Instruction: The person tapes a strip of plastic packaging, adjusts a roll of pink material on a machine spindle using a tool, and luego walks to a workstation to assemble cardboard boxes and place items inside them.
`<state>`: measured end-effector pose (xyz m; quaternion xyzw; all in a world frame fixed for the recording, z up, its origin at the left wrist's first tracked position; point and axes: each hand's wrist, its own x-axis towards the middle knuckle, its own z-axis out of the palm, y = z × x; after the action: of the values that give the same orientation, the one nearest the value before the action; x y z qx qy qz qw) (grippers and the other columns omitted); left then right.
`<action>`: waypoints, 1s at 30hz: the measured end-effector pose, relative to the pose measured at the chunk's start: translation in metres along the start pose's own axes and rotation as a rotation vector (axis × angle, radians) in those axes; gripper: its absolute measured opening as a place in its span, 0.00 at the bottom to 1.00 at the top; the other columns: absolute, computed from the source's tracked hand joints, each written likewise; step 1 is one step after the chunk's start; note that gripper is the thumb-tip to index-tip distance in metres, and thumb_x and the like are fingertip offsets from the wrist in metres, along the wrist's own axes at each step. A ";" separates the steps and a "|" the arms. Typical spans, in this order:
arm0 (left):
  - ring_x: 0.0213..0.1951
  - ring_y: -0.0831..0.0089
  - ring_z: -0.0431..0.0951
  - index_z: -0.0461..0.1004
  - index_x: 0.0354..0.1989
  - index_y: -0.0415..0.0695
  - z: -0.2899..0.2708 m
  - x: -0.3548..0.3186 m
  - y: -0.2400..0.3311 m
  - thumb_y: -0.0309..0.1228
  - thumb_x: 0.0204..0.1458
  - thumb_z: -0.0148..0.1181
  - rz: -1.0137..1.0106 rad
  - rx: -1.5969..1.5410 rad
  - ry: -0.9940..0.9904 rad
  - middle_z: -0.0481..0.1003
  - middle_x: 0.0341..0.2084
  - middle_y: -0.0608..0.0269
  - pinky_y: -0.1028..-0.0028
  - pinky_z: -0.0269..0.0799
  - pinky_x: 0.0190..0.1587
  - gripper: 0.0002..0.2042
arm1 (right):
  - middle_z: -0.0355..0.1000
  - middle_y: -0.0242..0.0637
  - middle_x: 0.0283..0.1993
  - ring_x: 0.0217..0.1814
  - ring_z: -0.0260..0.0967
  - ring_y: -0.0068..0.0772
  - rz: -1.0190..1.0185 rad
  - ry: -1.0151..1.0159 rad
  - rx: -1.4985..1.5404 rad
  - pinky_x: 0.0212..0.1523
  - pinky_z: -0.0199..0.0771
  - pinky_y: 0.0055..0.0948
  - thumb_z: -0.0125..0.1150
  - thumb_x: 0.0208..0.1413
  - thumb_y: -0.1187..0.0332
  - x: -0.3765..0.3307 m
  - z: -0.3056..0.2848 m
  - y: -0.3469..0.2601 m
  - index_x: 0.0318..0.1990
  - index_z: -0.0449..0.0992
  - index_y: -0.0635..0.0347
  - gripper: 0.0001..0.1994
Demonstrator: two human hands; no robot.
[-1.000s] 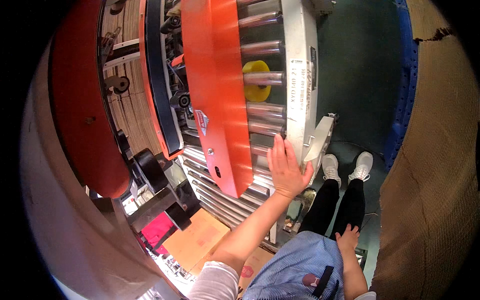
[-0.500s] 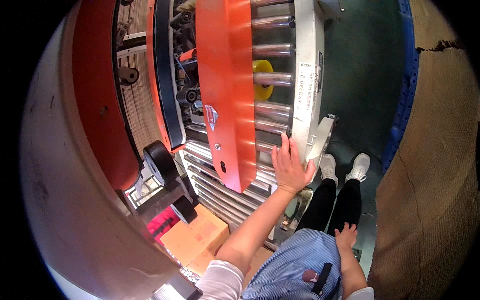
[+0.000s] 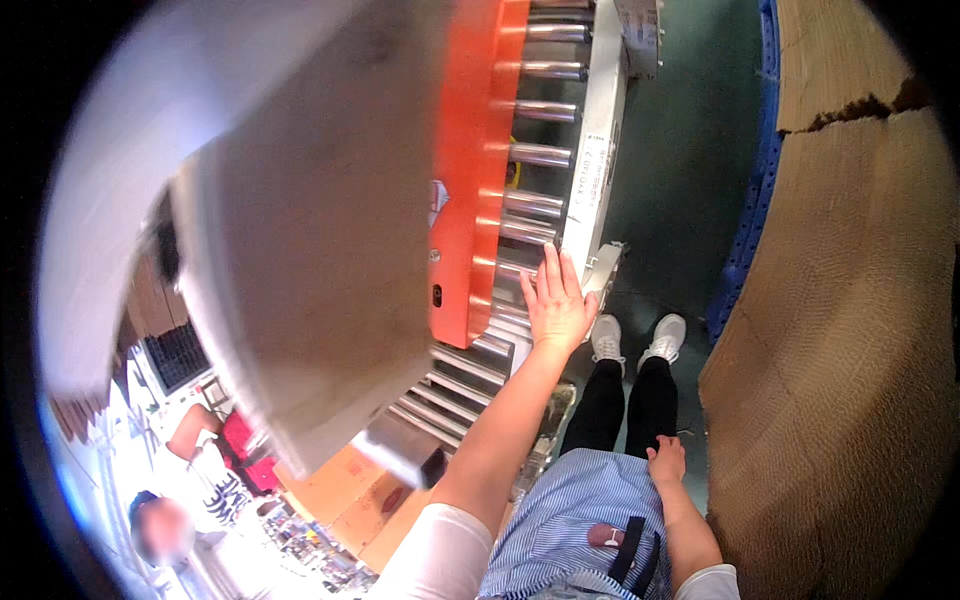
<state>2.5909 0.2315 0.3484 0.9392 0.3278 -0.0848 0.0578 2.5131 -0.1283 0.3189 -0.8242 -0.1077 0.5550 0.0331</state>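
My left hand (image 3: 562,310) reaches forward with its fingers stretched and spread, nothing in it. It is over the end of the white side rail (image 3: 592,165) of a roller conveyor, by the metal rollers (image 3: 535,203); whether the palm touches cannot be told. Left of the rollers runs a long orange metal guard (image 3: 468,240). My right hand (image 3: 668,460) hangs by my thigh beside the blue striped apron (image 3: 570,510). It holds nothing, with fingers loosely apart.
A large grey machine panel (image 3: 320,240), blurred, fills the left. Brown stacked cardboard (image 3: 830,330) stands close on my right, behind a blue beam (image 3: 748,215). Cardboard boxes (image 3: 345,495) sit lower left, where another person (image 3: 215,480) is in striped clothing. Green floor (image 3: 680,130) lies between.
My view has shifted, so the grey panel now covers much of the orange machinery and a person shows lower left. Both hands keep nearly the same pose.
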 end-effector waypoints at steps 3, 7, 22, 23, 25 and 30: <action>0.65 0.57 0.48 0.49 0.62 0.36 -0.025 -0.009 0.017 0.37 0.42 0.58 -0.071 0.084 -0.077 0.45 0.64 0.48 0.43 0.43 0.60 0.38 | 0.67 0.46 0.45 0.47 0.64 0.50 -0.160 0.117 0.006 0.49 0.66 0.41 0.57 0.47 0.68 -0.012 -0.015 0.006 0.44 0.71 0.57 0.14; 0.64 0.56 0.49 0.48 0.63 0.43 -0.038 -0.088 0.024 0.36 0.42 0.58 -0.455 -0.290 -0.119 0.47 0.64 0.53 0.43 0.37 0.61 0.38 | 0.68 0.47 0.43 0.48 0.65 0.50 -0.114 0.098 -0.003 0.48 0.67 0.42 0.54 0.48 0.71 -0.026 -0.022 0.015 0.41 0.73 0.58 0.12; 0.47 0.55 0.72 0.69 0.49 0.45 -0.032 -0.441 -0.055 0.40 0.45 0.53 -0.476 -0.589 -0.965 0.73 0.43 0.50 0.62 0.67 0.49 0.22 | 0.69 0.49 0.41 0.45 0.67 0.52 -0.279 0.161 -0.224 0.45 0.68 0.44 0.47 0.49 0.68 -0.097 -0.038 0.020 0.37 0.73 0.57 0.10; 0.46 0.55 0.73 0.69 0.49 0.44 -0.040 -0.447 -0.058 0.39 0.45 0.53 -0.511 -0.662 -0.899 0.74 0.41 0.50 0.62 0.67 0.49 0.22 | 0.69 0.49 0.41 0.45 0.67 0.53 -0.307 0.163 -0.279 0.45 0.68 0.45 0.47 0.49 0.68 -0.099 -0.039 0.007 0.37 0.74 0.57 0.10; 0.43 0.58 0.75 0.69 0.49 0.40 -0.047 -0.448 -0.058 0.37 0.45 0.54 -0.496 -0.687 -0.767 0.75 0.38 0.49 0.66 0.69 0.46 0.21 | 0.69 0.49 0.40 0.46 0.66 0.52 -0.318 0.174 -0.282 0.45 0.68 0.44 0.49 0.48 0.69 -0.123 -0.039 -0.010 0.34 0.73 0.57 0.08; 0.42 0.53 0.74 0.71 0.45 0.42 -0.059 -0.438 -0.059 0.38 0.45 0.53 -0.279 -0.766 -0.702 0.74 0.37 0.46 0.62 0.69 0.44 0.19 | 0.71 0.47 0.36 0.44 0.67 0.49 -0.483 0.241 -0.368 0.47 0.67 0.42 0.53 0.45 0.68 -0.139 -0.042 -0.030 0.33 0.74 0.58 0.08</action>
<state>2.2240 0.0219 0.4892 0.7133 0.4180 -0.2750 0.4907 2.4976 -0.1257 0.4663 -0.8267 -0.3939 0.4010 0.0267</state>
